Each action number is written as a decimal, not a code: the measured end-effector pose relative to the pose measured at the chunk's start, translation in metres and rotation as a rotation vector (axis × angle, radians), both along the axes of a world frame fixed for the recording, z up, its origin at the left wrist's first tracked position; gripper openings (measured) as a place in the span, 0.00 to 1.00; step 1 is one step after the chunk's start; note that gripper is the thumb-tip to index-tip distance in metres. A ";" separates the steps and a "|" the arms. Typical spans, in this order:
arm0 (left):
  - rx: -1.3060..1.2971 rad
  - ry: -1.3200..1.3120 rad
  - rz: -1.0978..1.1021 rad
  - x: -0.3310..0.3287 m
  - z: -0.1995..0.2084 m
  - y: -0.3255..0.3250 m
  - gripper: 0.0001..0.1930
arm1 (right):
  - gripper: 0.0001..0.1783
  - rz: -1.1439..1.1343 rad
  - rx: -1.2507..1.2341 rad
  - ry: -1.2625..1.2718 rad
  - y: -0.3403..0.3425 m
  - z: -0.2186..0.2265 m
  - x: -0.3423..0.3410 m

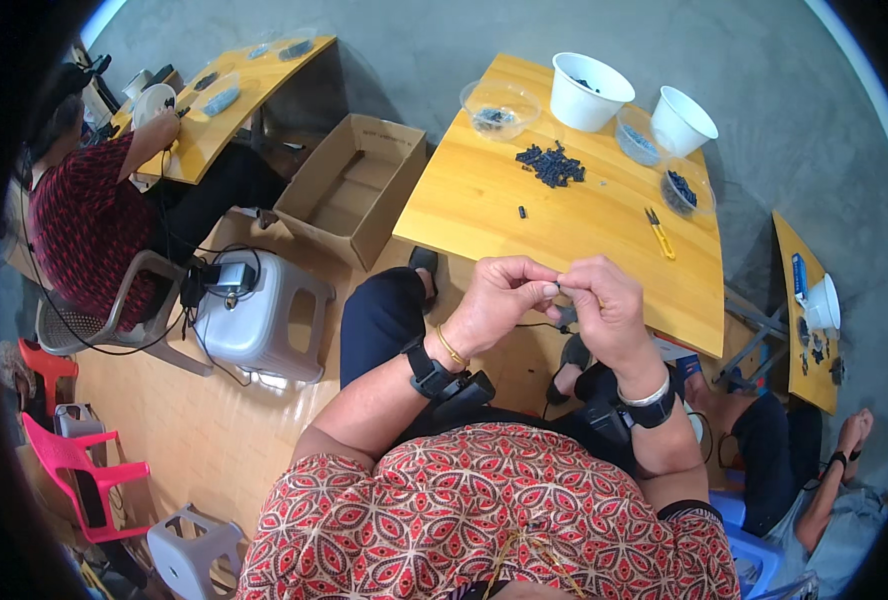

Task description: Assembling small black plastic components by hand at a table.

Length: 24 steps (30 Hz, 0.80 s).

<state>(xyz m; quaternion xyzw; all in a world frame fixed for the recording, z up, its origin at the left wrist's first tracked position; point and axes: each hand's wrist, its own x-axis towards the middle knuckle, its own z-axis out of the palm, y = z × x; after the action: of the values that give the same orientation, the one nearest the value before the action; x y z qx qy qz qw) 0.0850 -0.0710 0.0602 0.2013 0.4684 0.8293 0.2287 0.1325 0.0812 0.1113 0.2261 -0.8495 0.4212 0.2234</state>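
My left hand (494, 302) and my right hand (609, 308) meet in front of the table's near edge, both closed in a pinch. Between the fingertips a small dark piece (561, 290) shows, mostly hidden by the fingers. Beyond the hands, a single small black cylindrical part (523, 212) lies on the yellow wooden table (454, 205). Farther back is a loose pile of small black parts (552, 165). Yellow-handled snips (661, 236) rest to the right, apart from both hands.
At the table's back stand a white tub (589, 100), another white tub (686, 122) and clear bowls of small parts (684, 188). An open cardboard box (349, 190) and a grey stool (264, 325) are to the left. One person (94, 215) sits at another table; another sits right.
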 end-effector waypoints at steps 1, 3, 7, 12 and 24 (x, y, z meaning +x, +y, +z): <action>0.002 0.002 -0.002 0.000 -0.002 0.001 0.05 | 0.07 -0.008 -0.019 0.031 0.000 -0.004 -0.001; 0.093 -0.113 -0.026 0.002 -0.005 0.001 0.05 | 0.08 -0.003 -0.053 0.006 0.001 -0.008 -0.002; 0.110 -0.167 -0.014 -0.002 -0.004 0.002 0.05 | 0.12 -0.072 -0.102 -0.139 0.008 -0.008 0.001; 0.143 -0.215 -0.032 -0.005 -0.003 0.003 0.05 | 0.29 -0.068 0.133 -0.024 0.006 -0.006 0.002; 0.091 -0.244 0.001 -0.004 -0.015 0.009 0.03 | 0.36 -0.010 0.141 -0.041 0.000 -0.036 -0.001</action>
<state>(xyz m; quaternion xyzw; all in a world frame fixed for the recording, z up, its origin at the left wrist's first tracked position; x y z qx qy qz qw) 0.0814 -0.0623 0.0449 0.1088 0.3992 0.8681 0.2742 0.1320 0.0815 0.0754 0.2283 -0.8825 0.3638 0.1916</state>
